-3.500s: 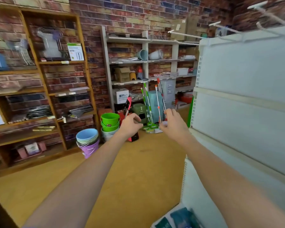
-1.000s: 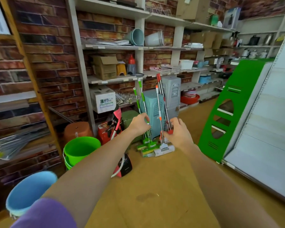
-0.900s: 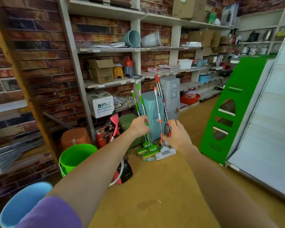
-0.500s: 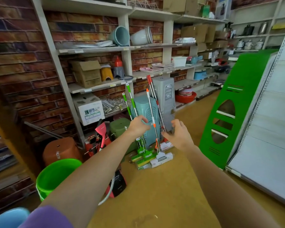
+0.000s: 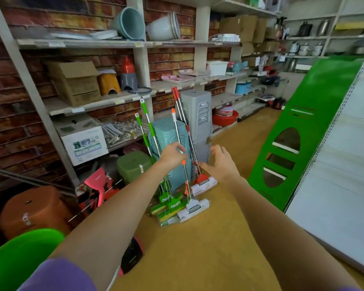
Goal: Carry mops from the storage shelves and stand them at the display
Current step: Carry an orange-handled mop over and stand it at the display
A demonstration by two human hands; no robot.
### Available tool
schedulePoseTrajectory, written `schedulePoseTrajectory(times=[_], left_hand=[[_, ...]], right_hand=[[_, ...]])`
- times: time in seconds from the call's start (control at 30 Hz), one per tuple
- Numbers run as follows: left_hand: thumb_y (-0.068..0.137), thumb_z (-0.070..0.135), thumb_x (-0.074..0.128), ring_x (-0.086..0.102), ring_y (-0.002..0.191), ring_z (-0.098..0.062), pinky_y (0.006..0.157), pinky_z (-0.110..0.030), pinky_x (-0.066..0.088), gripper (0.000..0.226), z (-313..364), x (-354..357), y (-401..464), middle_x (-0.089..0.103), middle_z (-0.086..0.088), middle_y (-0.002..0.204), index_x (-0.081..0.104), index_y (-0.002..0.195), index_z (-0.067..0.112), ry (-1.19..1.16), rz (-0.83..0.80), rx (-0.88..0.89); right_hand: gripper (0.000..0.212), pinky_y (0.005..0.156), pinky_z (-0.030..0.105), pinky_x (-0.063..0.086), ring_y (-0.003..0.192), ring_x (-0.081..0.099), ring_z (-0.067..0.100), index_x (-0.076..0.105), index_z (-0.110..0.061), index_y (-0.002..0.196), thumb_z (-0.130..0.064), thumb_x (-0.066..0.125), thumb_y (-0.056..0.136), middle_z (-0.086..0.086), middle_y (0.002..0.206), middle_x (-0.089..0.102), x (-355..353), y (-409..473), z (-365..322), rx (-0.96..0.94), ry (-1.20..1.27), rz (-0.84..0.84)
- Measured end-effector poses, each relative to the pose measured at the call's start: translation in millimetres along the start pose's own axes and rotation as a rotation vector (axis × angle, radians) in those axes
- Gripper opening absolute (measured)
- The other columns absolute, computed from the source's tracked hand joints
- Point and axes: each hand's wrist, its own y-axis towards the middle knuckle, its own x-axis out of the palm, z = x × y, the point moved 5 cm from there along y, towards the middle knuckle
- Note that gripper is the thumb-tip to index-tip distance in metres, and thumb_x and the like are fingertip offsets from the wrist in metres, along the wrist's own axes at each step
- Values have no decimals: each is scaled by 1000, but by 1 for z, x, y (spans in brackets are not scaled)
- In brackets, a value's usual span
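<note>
Mops (image 5: 178, 143) lean near-upright against the stacked bins (image 5: 170, 135), heads on the floor. Your left hand (image 5: 172, 154) curls at an orange-tipped shaft, grasp uncertain; your right hand (image 5: 219, 162), fingers spread, empty, sits just right of the shafts.

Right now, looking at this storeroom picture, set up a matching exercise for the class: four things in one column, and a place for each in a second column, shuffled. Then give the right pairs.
Things
1. green-handled mops
2. cardboard box
3. red basin
4. left hand

Places
A. low on the shelving, right of the grey bin
B. on a steel mop pole, fingers curled round it
C. standing on the floor against the teal bin
D. on a middle shelf, before the brick wall

Pairs: 1-C, 2-D, 3-A, 4-B
</note>
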Motion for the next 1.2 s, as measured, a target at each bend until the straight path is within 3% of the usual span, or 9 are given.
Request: schedulePoseTrajectory(times=[0.1, 0.23, 0.43, 0.57, 0.73, 0.87, 1.03, 1.2], left_hand=[[89, 14, 73, 62, 80, -25, 62, -30, 46, 16, -11, -1, 61, 66, -14, 103, 60, 99, 13, 11, -13, -21], [88, 11, 73, 58, 73, -25, 55, -27, 40, 17, -21, -4, 130, 61, -15, 92, 57, 93, 13, 7, -11, -42], [88, 14, 72, 60, 76, -24, 64, -29, 46, 17, -35, 12, 201, 60, -11, 94, 56, 87, 20, -2, -56, -85], [90, 14, 70, 58, 70, -22, 57, -28, 44, 15, -38, 26, 244, 58, -9, 84, 55, 90, 18, -54, -72, -108], [90, 13, 71, 59, 69, -21, 54, -26, 43, 16, -43, 39, 292, 58, -7, 83, 56, 92, 16, -85, -64, -153], [88, 9, 71, 56, 64, -20, 53, -26, 42, 18, -41, 47, 349, 56, -7, 76, 56, 95, 14, -132, 4, -199], [88, 11, 71, 57, 61, -18, 48, -21, 43, 17, -36, 56, 429, 56, -5, 77, 56, 91, 16, -78, 108, -229], [88, 12, 71, 58, 62, -18, 59, -28, 48, 17, -32, 76, 504, 60, -9, 78, 56, 94, 16, -152, 174, -355]], right_hand=[[66, 97, 40, 47, 119, 49, 25, 47, -12, 129, -50, 75, 82, 6, 127, 51, 16, 58, 6, 8, -15, -30], [61, 98, 38, 45, 121, 47, 22, 46, -16, 130, -43, 76, 84, 3, 128, 50, 31, 115, 20, 24, -12, -46], [65, 102, 40, 46, 121, 49, 21, 45, -18, 134, -45, 75, 84, 1, 130, 49, 46, 175, 52, 84, 0, -56], [62, 100, 35, 46, 117, 50, 19, 46, -17, 131, -41, 76, 83, 1, 127, 49, 53, 215, 72, 96, 36, -52], [65, 101, 41, 50, 116, 52, 21, 46, -16, 131, -41, 78, 81, 2, 127, 50, 74, 265, 99, 106, 63, -103], [68, 103, 48, 48, 119, 54, 27, 48, -15, 133, -45, 78, 80, 5, 130, 53, 98, 326, 123, 73, 76, -132], [70, 107, 45, 43, 127, 49, 30, 46, -13, 137, -43, 78, 81, 9, 138, 51, 122, 411, 153, 16, 116, -212], [69, 103, 39, 44, 123, 51, 28, 46, -12, 134, -41, 80, 81, 9, 133, 51, 120, 496, 197, 2, 153, -261]])
